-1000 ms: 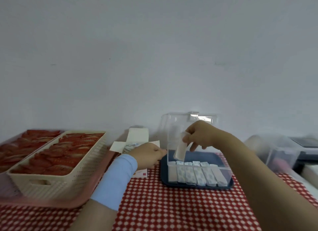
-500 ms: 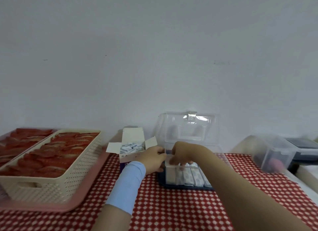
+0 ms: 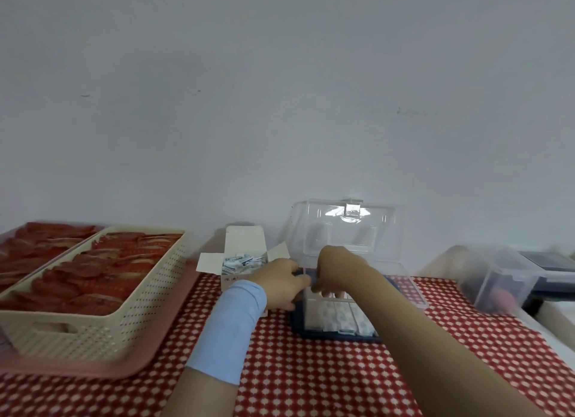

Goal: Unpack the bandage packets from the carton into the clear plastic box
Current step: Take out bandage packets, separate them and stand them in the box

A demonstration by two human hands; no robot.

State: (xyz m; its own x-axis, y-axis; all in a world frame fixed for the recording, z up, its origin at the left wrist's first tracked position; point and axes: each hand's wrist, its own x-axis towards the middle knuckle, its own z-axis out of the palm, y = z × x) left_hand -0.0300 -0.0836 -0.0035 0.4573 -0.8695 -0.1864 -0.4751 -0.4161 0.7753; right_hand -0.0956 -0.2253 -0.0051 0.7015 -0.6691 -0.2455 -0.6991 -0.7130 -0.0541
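red checked tablecloth (image 3: 311,370) under two hands working at a clear plastic box (image 3: 404,287), its lid (image 3: 342,230) raised.
left hand (image 3: 281,281) (blue sleeve (image 3: 230,323) at the wrist) gripped the box's left wall; right hand (image 3: 337,269) reached down inside, fingers curled, and whether they held anything could not be told. bandage packets (image 3: 342,318) stood in a row in the box; more lay in the open carton (image 3: 245,245) just left of it. a cream basket (image 3: 102,332) sat far left.
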